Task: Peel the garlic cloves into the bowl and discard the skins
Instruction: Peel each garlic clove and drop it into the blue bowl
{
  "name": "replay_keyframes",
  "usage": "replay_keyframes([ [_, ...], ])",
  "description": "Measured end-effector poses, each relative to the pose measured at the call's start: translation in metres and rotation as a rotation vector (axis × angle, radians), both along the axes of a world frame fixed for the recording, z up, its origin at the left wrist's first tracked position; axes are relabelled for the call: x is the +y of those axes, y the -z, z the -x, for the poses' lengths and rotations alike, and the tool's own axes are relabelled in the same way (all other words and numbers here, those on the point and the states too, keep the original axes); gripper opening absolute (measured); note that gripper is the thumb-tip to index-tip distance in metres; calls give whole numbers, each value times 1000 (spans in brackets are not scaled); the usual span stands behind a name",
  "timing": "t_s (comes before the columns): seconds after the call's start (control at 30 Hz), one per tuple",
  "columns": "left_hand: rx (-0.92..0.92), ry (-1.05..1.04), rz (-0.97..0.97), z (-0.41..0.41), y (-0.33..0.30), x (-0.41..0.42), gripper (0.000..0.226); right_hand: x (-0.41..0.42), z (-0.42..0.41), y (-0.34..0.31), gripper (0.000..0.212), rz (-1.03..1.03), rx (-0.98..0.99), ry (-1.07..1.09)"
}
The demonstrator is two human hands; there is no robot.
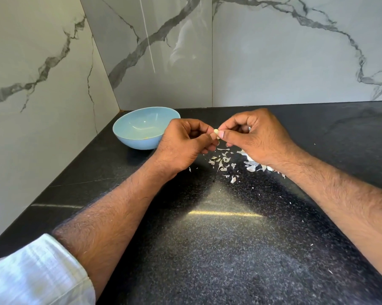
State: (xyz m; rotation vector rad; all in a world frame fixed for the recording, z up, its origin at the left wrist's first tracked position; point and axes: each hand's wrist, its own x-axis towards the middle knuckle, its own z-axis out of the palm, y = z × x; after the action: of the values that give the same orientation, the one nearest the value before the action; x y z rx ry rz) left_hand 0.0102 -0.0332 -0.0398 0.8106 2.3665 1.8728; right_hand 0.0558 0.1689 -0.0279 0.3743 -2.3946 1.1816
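A pale blue glazed bowl point(139, 128) sits at the left on the black speckled stone counter point(218, 249), just beside the left hand point(183, 144). That hand and the right hand point(256, 137) meet above the counter, both pinching one small cream garlic clove point(216, 131) between fingertips. Below and to the right, thin white papery skins point(225, 161) lie scattered, and a whitish heap half hidden under the right wrist may be more garlic.

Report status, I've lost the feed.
Both hands, left and right, pinching one clove. Bowl left of hands. Skins litter the counter. Nothing blocking.
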Motion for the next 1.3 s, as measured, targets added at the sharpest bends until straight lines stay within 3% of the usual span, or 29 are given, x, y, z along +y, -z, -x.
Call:
replay_keyframes([
  [0.33, 210, -38, 171, 0, -1, -2, 10, 3, 6, 2, 4, 124, -161, -58],
  [0.9, 149, -14, 113, -2, -3, 0, 9, 8, 7, 2, 13, 388, -397, -172],
  [1.17, 152, -95, 140, -1, 0, 2, 11, 4, 8, 5, 12, 392, -344, -125],
  [1.3, 176, -131, 159, -1, 0, 3, 11, -1, 8, 7, 8, 250, -209, -101],
])
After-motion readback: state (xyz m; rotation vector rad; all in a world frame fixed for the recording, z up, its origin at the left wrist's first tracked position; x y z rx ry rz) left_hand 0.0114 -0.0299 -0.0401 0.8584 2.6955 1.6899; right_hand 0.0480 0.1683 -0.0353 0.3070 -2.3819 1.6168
